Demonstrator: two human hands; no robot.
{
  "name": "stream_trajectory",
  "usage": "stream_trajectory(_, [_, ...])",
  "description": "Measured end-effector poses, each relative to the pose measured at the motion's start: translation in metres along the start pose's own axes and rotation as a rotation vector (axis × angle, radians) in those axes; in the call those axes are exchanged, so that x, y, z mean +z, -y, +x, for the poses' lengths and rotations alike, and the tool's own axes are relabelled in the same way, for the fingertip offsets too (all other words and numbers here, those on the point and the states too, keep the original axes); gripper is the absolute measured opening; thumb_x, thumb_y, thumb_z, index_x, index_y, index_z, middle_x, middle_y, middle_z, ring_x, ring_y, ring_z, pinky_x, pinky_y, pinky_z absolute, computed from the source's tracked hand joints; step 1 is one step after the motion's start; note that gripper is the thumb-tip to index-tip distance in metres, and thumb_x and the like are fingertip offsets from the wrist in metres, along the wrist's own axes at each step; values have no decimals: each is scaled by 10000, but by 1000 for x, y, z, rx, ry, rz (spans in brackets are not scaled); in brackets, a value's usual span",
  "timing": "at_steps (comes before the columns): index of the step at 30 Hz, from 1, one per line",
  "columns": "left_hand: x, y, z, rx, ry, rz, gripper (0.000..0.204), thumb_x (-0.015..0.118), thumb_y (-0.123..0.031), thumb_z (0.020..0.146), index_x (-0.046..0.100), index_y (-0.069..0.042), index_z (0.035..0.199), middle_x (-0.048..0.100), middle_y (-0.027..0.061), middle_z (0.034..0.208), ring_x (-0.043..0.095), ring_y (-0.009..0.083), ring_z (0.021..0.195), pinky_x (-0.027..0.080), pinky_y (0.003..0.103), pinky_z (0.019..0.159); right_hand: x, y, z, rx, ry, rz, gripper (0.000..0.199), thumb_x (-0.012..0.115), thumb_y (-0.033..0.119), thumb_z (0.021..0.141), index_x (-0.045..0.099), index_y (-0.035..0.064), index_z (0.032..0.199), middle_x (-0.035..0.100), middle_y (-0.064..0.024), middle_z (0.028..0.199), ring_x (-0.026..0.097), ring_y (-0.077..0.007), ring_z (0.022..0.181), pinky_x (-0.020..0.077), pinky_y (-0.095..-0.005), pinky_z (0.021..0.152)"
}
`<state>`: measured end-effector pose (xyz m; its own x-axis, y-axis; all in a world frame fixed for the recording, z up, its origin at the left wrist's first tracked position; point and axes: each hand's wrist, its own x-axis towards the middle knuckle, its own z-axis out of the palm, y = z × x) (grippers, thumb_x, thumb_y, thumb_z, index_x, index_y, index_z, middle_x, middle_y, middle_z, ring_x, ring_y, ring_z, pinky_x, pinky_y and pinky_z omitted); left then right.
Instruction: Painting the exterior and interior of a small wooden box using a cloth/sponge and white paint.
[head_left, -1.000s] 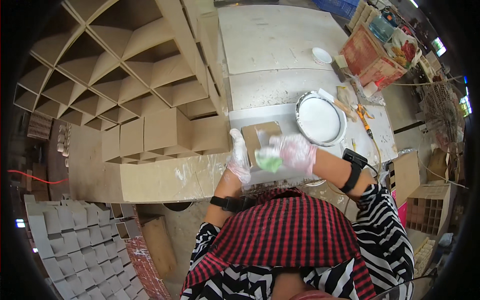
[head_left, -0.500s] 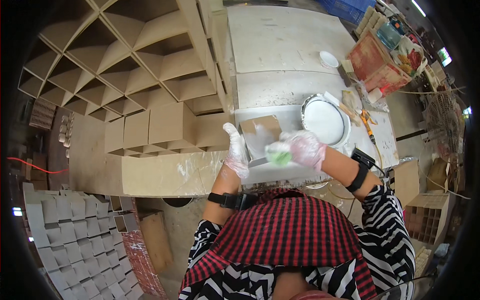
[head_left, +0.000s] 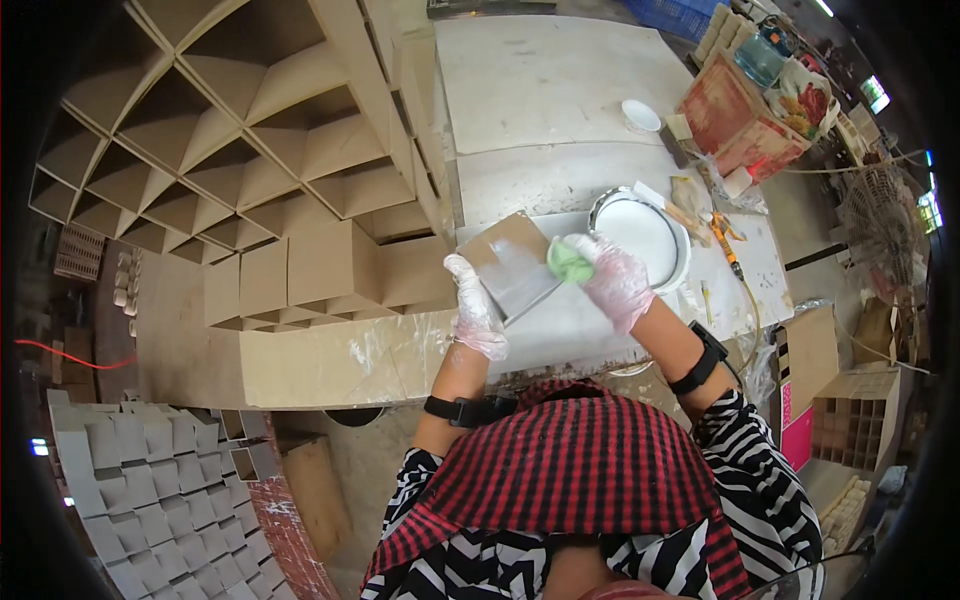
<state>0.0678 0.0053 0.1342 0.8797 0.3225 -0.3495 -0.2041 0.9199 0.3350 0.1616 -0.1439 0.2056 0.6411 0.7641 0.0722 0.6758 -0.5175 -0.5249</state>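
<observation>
A small brown square box [head_left: 510, 262], its face partly smeared greyish white, is tilted above the white board on the table. My left hand [head_left: 476, 308], in a thin clear glove with white smears, grips it along its left edge, thumb up. My right hand [head_left: 614, 283], gloved the same way, is closed on a pale green sponge [head_left: 571, 260] at the box's right edge. Just beyond that hand stands a round tub of white paint [head_left: 637, 240]. A flat brush [head_left: 672, 212] with a wooden handle lies across the tub's rim.
Stacked brown open boxes [head_left: 300, 130] rise high on the left of the table [head_left: 540, 80]. A small white bowl [head_left: 641, 116] and a worn red crate [head_left: 735, 118] are farther back. An orange-handled tool [head_left: 728, 243] with a hose lies right. Many grey-white boxes [head_left: 170, 480] stand lower left.
The box has turned and tipped up in my left hand. My right hand with the sponge has moved up from the box's lower edge to its right edge.
</observation>
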Motion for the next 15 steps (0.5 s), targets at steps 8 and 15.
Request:
stream_trajectory(8, [-8,-3,-10,-105,30,-167,712,288,-653,818,440,-69,1197,538,99,1112,523,245,1040,418,378,921,-21,3,-3,39,74,45,290,562,242,769,563,207,1057,562,-83,916,590,-288,813,477,-356,692])
stream_trajectory(15, [12,-7,-24,-109,180,-79,639,347,-602,836,439,-78,1189,500,99,1155,481,284,1077,385,430,942,-22,12,-8,-426,232,-266,285,552,217,766,571,232,1050,550,-86,886,584,-249,799,485,-335,694])
